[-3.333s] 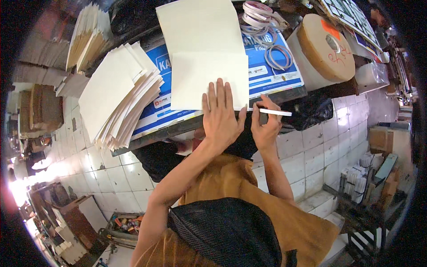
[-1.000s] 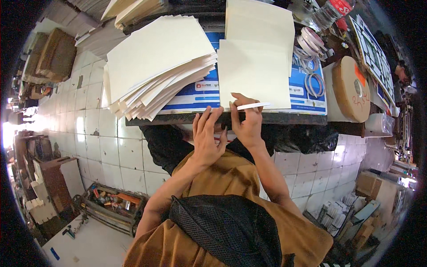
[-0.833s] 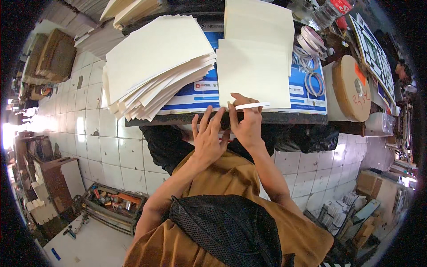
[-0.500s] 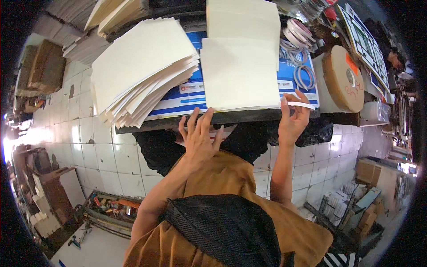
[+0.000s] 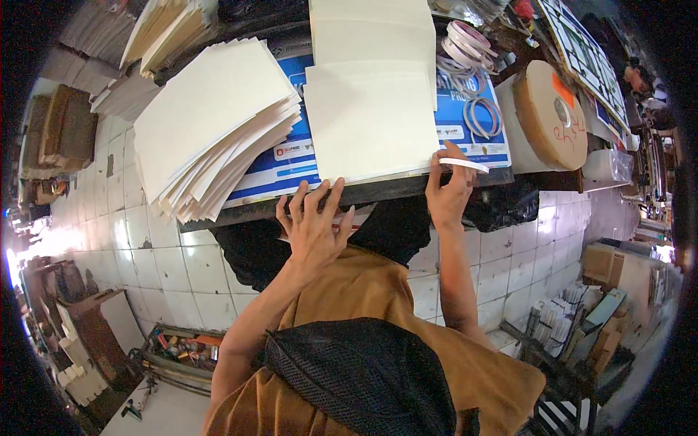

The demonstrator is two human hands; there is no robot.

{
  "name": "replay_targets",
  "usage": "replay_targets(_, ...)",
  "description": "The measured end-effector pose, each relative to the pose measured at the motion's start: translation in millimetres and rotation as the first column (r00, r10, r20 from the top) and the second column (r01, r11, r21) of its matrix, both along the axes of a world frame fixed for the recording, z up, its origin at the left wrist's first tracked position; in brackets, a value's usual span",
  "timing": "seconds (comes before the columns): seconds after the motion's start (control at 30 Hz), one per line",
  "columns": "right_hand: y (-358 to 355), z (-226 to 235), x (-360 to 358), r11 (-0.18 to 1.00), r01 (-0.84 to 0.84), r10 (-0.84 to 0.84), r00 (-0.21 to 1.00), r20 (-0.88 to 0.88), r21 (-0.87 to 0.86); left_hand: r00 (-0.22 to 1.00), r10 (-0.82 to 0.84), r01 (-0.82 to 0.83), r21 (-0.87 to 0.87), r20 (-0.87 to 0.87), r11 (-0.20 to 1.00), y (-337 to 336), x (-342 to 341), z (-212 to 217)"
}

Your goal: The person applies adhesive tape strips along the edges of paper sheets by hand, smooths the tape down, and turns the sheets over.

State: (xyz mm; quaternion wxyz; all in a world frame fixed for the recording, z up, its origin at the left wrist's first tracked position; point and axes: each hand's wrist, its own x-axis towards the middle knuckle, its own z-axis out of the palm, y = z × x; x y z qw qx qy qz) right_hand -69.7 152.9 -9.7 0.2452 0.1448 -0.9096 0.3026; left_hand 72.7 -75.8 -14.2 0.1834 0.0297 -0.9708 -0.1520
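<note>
A cream sheet of card (image 5: pixel 369 125) lies flat on the blue printed work surface (image 5: pixel 291 163), its near edge along the table's front. My left hand (image 5: pixel 311 229) hovers open with spread fingers just below that near edge, holding nothing. My right hand (image 5: pixel 447 190) sits at the sheet's near right corner, pinching a thin white strip (image 5: pixel 463 163) that sticks out to the right. A second cream sheet (image 5: pixel 367 35) lies behind the first.
A fanned stack of cream sheets (image 5: pixel 212 127) fills the table's left. Rolls of white tape (image 5: pixel 465 51) and a large brown tape roll (image 5: pixel 550 112) stand at the right. More stacked sheets (image 5: pixel 163 29) lie at the back left. White tiled floor lies below.
My right hand has slid with the white strip from the sheet's near left corner to its near right corner. My left hand has dropped off the sheet to below the table edge.
</note>
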Motion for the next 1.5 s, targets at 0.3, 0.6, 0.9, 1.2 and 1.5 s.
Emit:
replay_targets(0.3,-25.5,19.2,47.6,0.954,-0.065,0.119,0.978,0.17,-0.292,0.996,-0.079,0.086,0.151,-0.05,0.985,28.2,-65.4,42.0)
replay_targets(0.6,9.2,22.5,63.9,0.903,0.202,-0.076,0.944,0.321,-0.379,0.974,-0.2,0.194,0.069,0.103,0.979,71.1,-81.3,13.4)
replay_targets(0.9,5.2,42.8,75.7,0.983,-0.113,0.116,0.993,0.009,-0.142,0.977,-0.161,0.16,0.019,0.143,0.987,75.0,-85.8,16.2)
replay_targets(1.2,39.0,52.6,100.2,0.831,0.006,-0.129,0.975,-0.182,-0.556,0.94,-0.302,0.298,0.046,0.161,0.953,60.8,-74.5,57.3)
replay_targets(1.5,22.2,44.6,99.4,0.775,0.0,-0.077,0.993,-0.094,-0.631,0.834,-0.521,0.535,-0.033,0.18,0.844,11.1,-86.1,35.4)
